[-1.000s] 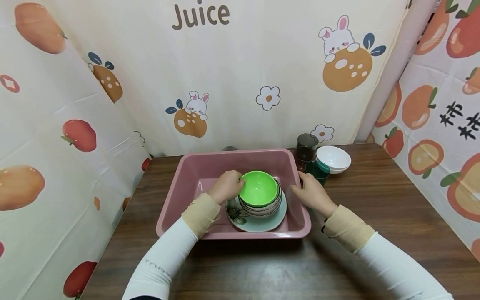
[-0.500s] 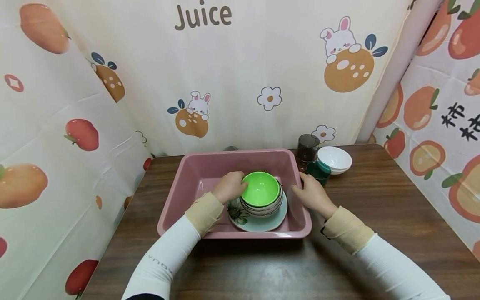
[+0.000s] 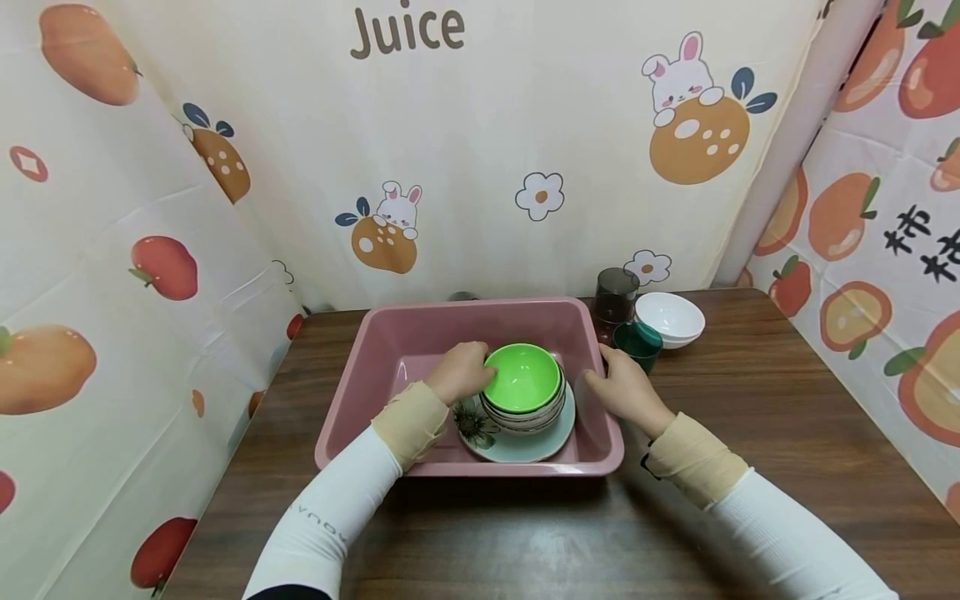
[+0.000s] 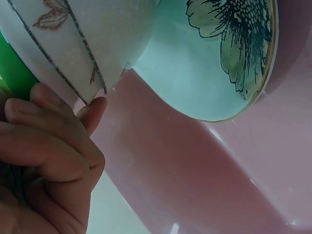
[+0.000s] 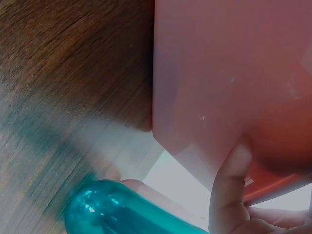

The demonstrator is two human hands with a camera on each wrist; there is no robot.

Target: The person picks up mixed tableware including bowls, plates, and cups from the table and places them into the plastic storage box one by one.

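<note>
A pink basin [image 3: 480, 471] stands on the wooden table. Inside it, on the right, a pale plate [image 3: 517, 452] with a dark flower print bears a stack of patterned bowls [image 3: 527, 423], topped by a bright green bowl [image 3: 522, 379]. My left hand [image 3: 460, 372] pinches the green bowl's left rim; in the left wrist view a fingertip [image 4: 93, 113] touches the patterned bowl [image 4: 105, 44] beneath. My right hand [image 3: 628, 390] grips the basin's right rim, thumb on the inner side. From the right wrist, a finger [image 5: 233, 180] presses the basin's outer wall [image 5: 219, 73].
Just beyond my right hand stand a teal cup [image 3: 637, 346] and a dark see-through cup [image 3: 615, 293]. White bowls [image 3: 670, 315] lie beside them. Printed cloths [image 3: 465, 150] hang behind the table and on both sides.
The view has shifted very slightly. Both hands stay where they were on the green bowl and the basin's rim; the left may have inched to the right.
</note>
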